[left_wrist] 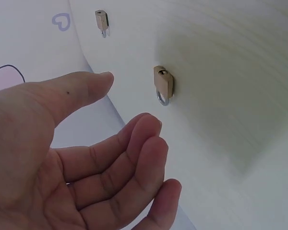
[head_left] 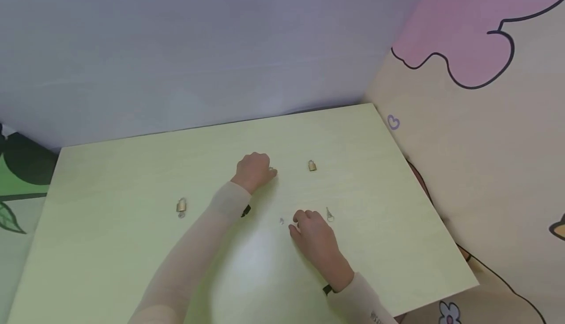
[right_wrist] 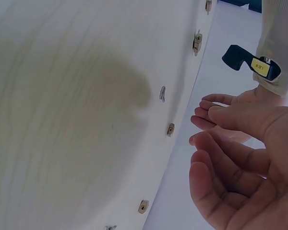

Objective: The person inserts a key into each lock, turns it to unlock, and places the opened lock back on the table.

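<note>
My left hand hovers with thumb and fingers apart and loosely bent. Close to its fingertips is a small brass padlock with a silver shackle; in the head view the hand mostly covers it. My right hand is held over the table nearer the front, fingers loosely curved and nothing between them. Beside it on the right lie small keys on a ring. Left of its thumb is another small silver set of keys.
One brass padlock stands right of my left hand. Another padlock, with a silver piece at its base, is at the left of the pale table. A wall rises behind the table, and a dark cable runs along the right.
</note>
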A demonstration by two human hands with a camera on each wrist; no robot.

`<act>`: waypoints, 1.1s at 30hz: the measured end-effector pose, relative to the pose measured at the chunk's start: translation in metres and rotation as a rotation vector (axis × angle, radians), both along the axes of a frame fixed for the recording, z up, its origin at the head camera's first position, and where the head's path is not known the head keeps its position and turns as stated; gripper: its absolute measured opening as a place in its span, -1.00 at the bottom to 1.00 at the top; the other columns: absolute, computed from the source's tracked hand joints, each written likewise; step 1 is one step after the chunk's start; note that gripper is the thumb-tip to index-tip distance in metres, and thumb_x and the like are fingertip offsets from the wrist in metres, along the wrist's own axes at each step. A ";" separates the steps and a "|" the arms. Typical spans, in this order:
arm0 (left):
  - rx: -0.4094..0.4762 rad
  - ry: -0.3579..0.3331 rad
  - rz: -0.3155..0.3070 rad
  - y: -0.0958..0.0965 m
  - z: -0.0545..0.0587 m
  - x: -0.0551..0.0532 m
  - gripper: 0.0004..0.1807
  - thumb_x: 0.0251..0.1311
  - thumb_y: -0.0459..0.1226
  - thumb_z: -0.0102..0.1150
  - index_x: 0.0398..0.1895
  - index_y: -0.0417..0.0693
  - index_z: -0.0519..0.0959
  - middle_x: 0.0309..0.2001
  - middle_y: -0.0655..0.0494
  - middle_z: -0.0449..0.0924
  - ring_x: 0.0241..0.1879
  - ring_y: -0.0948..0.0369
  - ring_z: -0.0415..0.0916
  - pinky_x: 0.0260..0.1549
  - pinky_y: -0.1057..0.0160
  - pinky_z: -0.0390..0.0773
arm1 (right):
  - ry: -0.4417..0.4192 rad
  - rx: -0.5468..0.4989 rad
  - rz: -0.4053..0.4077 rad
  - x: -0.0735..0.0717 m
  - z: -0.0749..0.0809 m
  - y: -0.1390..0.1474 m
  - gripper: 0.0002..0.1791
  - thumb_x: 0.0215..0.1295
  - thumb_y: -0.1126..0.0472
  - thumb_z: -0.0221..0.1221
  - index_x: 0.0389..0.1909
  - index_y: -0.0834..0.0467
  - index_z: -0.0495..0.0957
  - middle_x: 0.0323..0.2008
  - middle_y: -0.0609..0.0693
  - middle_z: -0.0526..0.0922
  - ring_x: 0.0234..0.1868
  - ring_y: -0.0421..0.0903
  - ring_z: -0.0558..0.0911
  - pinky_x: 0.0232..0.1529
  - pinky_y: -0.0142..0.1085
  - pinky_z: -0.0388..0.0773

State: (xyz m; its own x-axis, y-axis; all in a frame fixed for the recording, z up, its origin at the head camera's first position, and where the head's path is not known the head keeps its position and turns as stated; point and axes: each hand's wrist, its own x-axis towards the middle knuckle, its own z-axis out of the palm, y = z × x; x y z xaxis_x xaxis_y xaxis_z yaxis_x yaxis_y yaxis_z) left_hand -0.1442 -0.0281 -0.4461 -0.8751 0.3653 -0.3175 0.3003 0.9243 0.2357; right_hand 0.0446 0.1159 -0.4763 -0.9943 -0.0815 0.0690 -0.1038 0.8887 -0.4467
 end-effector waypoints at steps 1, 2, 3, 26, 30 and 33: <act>-0.002 -0.004 0.001 0.001 -0.001 -0.001 -0.64 0.36 -0.07 0.14 -0.50 -0.13 0.57 -0.62 0.09 0.34 -0.62 0.19 0.29 -0.65 0.25 0.30 | -0.005 -0.001 0.000 0.000 0.000 0.000 -0.86 0.23 0.22 0.35 -0.27 0.16 0.60 -0.38 -0.05 0.57 -0.36 -0.11 0.52 -0.46 -0.33 0.50; -0.006 -0.011 0.003 0.003 -0.003 -0.002 -0.65 0.36 -0.08 0.14 -0.49 -0.13 0.57 -0.62 0.09 0.34 -0.61 0.19 0.28 -0.65 0.25 0.29 | -0.011 -0.004 0.000 0.001 -0.001 0.001 -0.86 0.24 0.22 0.35 -0.27 0.16 0.59 -0.39 -0.06 0.56 -0.37 -0.11 0.52 -0.47 -0.33 0.48; -0.011 -0.021 0.006 0.004 -0.005 -0.003 -0.66 0.36 -0.09 0.14 -0.48 -0.13 0.58 -0.62 0.09 0.35 -0.61 0.19 0.28 -0.65 0.25 0.28 | -0.018 -0.008 -0.001 0.001 -0.001 0.001 -0.86 0.24 0.22 0.34 -0.27 0.16 0.59 -0.39 -0.06 0.56 -0.37 -0.11 0.51 -0.48 -0.33 0.48; 0.015 0.013 0.043 0.000 -0.019 0.009 -0.70 0.26 -0.23 0.13 -0.63 -0.08 0.40 -0.64 0.09 0.26 -0.62 0.16 0.24 -0.64 0.19 0.29 | -0.063 0.018 0.028 0.017 0.006 -0.008 -0.84 0.25 0.18 0.36 -0.25 0.17 0.62 -0.41 -0.04 0.58 -0.41 -0.15 0.48 -0.50 -0.40 0.45; 0.021 -0.008 0.055 -0.001 -0.018 0.011 -0.63 0.24 -0.21 0.14 -0.70 -0.03 0.32 -0.69 0.13 0.17 -0.65 0.19 0.15 -0.66 0.22 0.22 | -0.108 0.011 0.023 0.014 0.003 -0.011 -0.84 0.28 0.17 0.34 -0.24 0.17 0.62 -0.39 -0.03 0.59 -0.39 -0.15 0.50 -0.48 -0.40 0.46; 0.014 -0.028 0.049 0.000 -0.013 0.012 -0.60 0.23 -0.18 0.16 -0.72 -0.01 0.27 -0.71 0.16 0.12 -0.67 0.22 0.09 -0.67 0.24 0.17 | -0.133 0.027 0.010 0.011 0.000 -0.012 -0.84 0.28 0.16 0.33 -0.25 0.16 0.62 -0.41 -0.04 0.59 -0.39 -0.15 0.51 -0.48 -0.39 0.46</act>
